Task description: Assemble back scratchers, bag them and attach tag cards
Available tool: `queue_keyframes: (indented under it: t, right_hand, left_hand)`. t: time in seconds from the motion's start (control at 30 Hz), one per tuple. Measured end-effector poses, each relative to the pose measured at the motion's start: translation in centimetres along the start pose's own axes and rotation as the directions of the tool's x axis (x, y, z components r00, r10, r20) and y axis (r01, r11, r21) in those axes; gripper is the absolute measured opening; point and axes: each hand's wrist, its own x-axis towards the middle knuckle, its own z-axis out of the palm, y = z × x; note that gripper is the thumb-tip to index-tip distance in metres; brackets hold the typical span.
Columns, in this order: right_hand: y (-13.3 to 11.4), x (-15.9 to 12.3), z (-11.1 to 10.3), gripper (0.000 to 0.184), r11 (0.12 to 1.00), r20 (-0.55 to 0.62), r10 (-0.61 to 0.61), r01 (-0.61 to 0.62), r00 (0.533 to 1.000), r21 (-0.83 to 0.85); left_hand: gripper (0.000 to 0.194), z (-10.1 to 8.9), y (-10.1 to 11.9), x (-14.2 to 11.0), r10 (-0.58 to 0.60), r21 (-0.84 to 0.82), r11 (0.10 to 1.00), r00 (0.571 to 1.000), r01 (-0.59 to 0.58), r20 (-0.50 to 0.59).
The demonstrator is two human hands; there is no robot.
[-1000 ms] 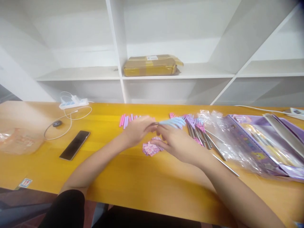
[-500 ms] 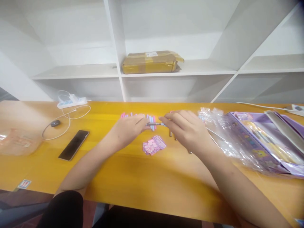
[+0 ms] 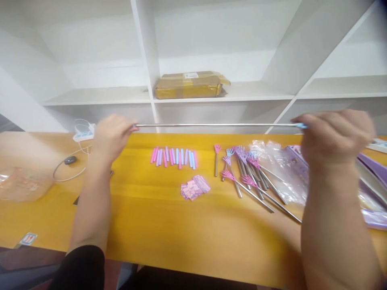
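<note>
A thin metal telescopic back scratcher (image 3: 217, 125) is stretched out level above the table's back part. My left hand (image 3: 112, 135) is closed around its left end. Its light blue end is pinched in my right hand (image 3: 335, 133), which hides most of that part. Below lies a row of pink, purple and blue tubes (image 3: 172, 157). Nearer to me is a small pile of pink printed cards (image 3: 195, 188). To the right, several back scratchers with hand-shaped heads (image 3: 242, 157) lie in a heap, some with long rods.
Clear plastic bags (image 3: 272, 155) and a purple box (image 3: 373, 161) are at the right, partly behind my right arm. On the left are a cable, a power strip (image 3: 83, 135) and an orange plastic bag (image 3: 24, 185). A taped carton (image 3: 189, 85) sits on the white shelf.
My hands have moved far apart and upward, and the back scratcher between them has lengthened from a short rod. The tubes and the heap on the right are now uncovered.
</note>
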Motion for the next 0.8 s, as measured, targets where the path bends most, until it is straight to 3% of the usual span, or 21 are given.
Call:
queue_keyframes:
  t: [0.07, 0.13, 0.23, 0.37, 0.47, 0.63, 0.7, 0.8]
  right_hand:
    - [3.8, 0.2, 0.9, 0.027, 0.965, 0.076, 0.252, -0.244, 0.965, -0.096]
    - [5.6, 0.2, 1.0, 0.029, 0.941, 0.094, 0.329, -0.317, 0.94, -0.122]
    - [5.3, -0.2, 0.3, 0.033, 0.957, 0.069, 0.278, -0.27, 0.958, -0.104]
    - [3.8, -0.9, -0.6, 0.036, 0.988, 0.086, 0.149, -0.146, 0.985, -0.04]
    - [3.7, -1.3, -0.9, 0.037, 0.982, 0.177, 0.187, -0.184, 0.966, -0.031]
    - [4.2, -1.1, -1.4, 0.032, 0.967, 0.317, 0.232, -0.254, 0.92, 0.031]
    - [4.2, -0.4, -1.6, 0.028, 0.929, 0.428, 0.337, -0.369, 0.839, -0.008]
    - [3.8, 0.7, -1.9, 0.045, 0.829, 0.632, 0.504, -0.535, 0.588, -0.164]
  left_hand:
    - [0.054, -0.2, -3.1, -0.4, -0.035, 0.01, 0.999, 0.999, 0.036, -0.036]
    - [0.057, -0.3, -4.7, -0.7, -0.054, -0.007, 0.999, 0.998, 0.054, -0.017]
    - [0.055, -0.2, -4.6, -0.9, -0.08, 0.008, 0.997, 0.996, 0.08, 0.034]
    - [0.041, 0.7, -2.6, -0.6, -0.159, 0.134, 0.981, 0.98, 0.143, 0.117]
    - [0.037, 1.6, -1.4, -0.5, -0.242, 0.214, 0.953, 0.964, 0.214, 0.113]
    - [0.015, 2.0, -0.8, -0.4, -0.288, 0.257, 0.934, 0.947, 0.246, 0.14]
    - [0.015, 1.7, -0.7, -0.3, -0.301, 0.271, 0.929, 0.941, 0.252, 0.156]
    - [0.02, 1.3, -0.4, -0.2, -0.335, 0.256, 0.925, 0.921, 0.281, 0.199]
